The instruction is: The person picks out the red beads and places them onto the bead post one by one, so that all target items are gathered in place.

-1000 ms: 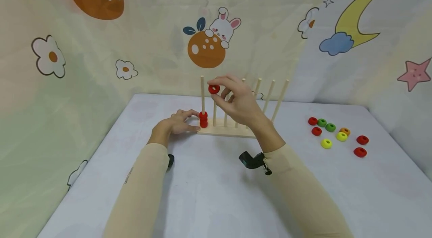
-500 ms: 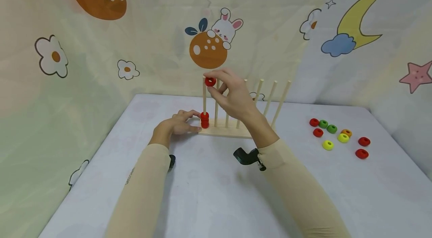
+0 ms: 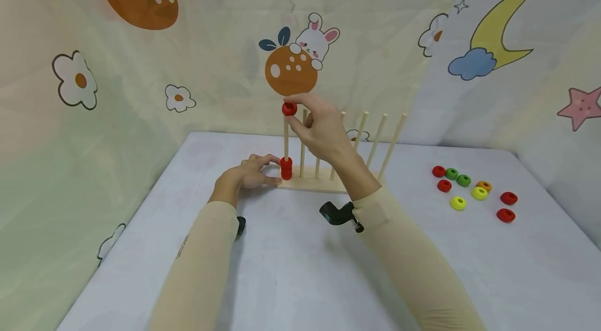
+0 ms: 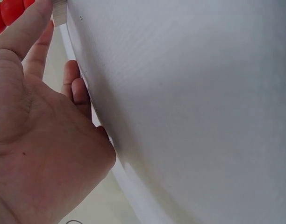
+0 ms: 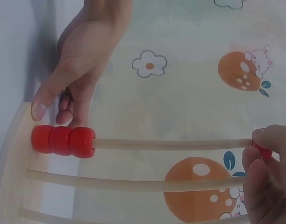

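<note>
My right hand (image 3: 324, 125) pinches a red bead (image 3: 289, 109) between thumb and fingertips, right at the top of the leftmost peg (image 3: 286, 138). In the right wrist view, the peg's tip meets this bead (image 5: 262, 148). Low on the same peg sits a stack of three red beads (image 5: 63, 141). My left hand (image 3: 251, 172) rests at the left end of the pegged wooden base (image 3: 319, 185). Its thumb touches the base's end and a finger reaches beside the stacked beads, as the right wrist view shows. The left wrist view catches only part of the stack (image 4: 11, 11).
Several bare upright pegs (image 3: 375, 140) stand along the base to the right. Loose red, green, yellow and orange beads (image 3: 463, 180) lie scattered on the white table (image 3: 281, 268), right of the rack. A printed cloth backdrop (image 3: 225, 59) hangs behind the table.
My right hand has moved left and slightly up with the red bead, from beside the leftmost peg to its tip. My left hand stays at the base's end.
</note>
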The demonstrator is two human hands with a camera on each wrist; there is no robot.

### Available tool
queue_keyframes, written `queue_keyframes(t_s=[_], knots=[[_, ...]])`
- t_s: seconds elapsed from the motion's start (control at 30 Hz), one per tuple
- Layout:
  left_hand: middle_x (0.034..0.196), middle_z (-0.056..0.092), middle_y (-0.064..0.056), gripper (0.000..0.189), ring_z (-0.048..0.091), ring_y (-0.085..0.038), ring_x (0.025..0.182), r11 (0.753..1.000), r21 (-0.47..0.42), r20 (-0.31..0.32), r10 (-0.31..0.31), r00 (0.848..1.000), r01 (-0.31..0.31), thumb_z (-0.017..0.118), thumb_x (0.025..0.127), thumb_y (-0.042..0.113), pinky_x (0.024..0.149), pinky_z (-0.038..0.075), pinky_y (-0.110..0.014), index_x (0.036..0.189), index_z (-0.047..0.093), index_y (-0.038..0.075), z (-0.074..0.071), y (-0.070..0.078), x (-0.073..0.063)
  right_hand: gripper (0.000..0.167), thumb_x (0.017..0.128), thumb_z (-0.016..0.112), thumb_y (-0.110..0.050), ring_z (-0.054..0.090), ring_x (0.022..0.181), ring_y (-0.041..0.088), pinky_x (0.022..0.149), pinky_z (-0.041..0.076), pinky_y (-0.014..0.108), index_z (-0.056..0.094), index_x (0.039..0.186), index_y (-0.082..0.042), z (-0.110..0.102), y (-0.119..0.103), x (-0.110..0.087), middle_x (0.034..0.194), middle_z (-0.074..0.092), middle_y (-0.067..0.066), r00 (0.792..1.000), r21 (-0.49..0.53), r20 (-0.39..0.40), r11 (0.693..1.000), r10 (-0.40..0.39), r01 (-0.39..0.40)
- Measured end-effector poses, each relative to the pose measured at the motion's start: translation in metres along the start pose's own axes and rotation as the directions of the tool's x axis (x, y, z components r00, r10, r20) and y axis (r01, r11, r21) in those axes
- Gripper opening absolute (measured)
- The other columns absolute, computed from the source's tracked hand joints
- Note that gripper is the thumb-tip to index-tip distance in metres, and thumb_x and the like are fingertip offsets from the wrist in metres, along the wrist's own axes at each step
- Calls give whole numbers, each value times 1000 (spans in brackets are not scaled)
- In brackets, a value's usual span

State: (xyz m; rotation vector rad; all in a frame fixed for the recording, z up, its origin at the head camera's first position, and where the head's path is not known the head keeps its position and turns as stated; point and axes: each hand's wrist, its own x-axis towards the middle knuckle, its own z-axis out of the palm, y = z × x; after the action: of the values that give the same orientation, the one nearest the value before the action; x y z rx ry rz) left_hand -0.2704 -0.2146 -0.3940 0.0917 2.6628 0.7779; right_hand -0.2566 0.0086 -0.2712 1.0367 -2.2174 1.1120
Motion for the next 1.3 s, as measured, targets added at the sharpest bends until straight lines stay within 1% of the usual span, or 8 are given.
queue_keyframes(t_s=[0.17,0.3,0.47,0.63,0.9,1.03,1.2,1.3], knots=[[158,33,-9,59,31,-38,143,1000,2,-2,-3,1000,3,72,91,53,108,34,-70,144,46,46,0,2,1,32,98,69,-10,69,55,18,52,53,27,67,130,-10,0,-1,2,127,67,6,999,22,14,999,42,-42],[158,33,-9,58,30,-38,143,1000,-2,-1,1,1000,-1,72,91,53,109,32,-70,143,46,46,1,4,1,32,99,68,-13,69,56,15,50,51,29,67,130,-11,-1,-2,4,129,67,6,997,-14,23,998,67,-67],[158,33,-9,58,29,-38,144,1000,-3,7,-2,1000,2,71,91,54,109,32,-70,144,46,47,3,6,1,34,100,68,-18,69,59,10,50,48,29,66,134,-14,-3,-3,6,131,68,4,993,-82,59,992,102,-97],[158,33,-9,58,30,-39,144,1000,11,8,-4,1000,4,70,91,55,109,32,-71,143,46,47,4,6,3,38,100,68,-22,69,58,12,47,46,29,63,138,-17,-6,-3,5,136,67,4,988,-85,79,989,130,-124],[159,32,-10,58,29,-40,144,1000,17,3,9,1000,-9,70,92,53,108,32,-72,144,46,45,3,8,3,35,100,68,-16,68,58,9,53,53,28,63,135,-13,-12,-4,0,136,64,5,995,-9,65,997,73,-73],[159,32,-9,59,29,-39,144,1000,25,8,-5,1000,5,70,91,54,108,33,-71,144,45,46,3,7,3,34,99,68,-13,66,57,10,56,55,27,64,133,-11,-14,-5,-3,132,65,6,997,18,60,999,46,-47],[159,32,-9,60,28,-39,145,999,29,4,-22,1000,22,70,91,53,108,34,-71,145,44,46,3,5,2,32,98,69,-11,61,57,11,59,55,26,66,130,-10,-18,-9,-7,127,67,7,999,18,47,1000,-5,4],[159,32,-11,60,28,-40,145,999,33,-1,-15,1000,15,69,92,53,108,33,-71,145,44,44,2,3,0,31,98,69,-10,60,59,13,61,55,27,67,129,-9,-21,-9,-10,127,67,8,999,19,41,999,-28,27]])
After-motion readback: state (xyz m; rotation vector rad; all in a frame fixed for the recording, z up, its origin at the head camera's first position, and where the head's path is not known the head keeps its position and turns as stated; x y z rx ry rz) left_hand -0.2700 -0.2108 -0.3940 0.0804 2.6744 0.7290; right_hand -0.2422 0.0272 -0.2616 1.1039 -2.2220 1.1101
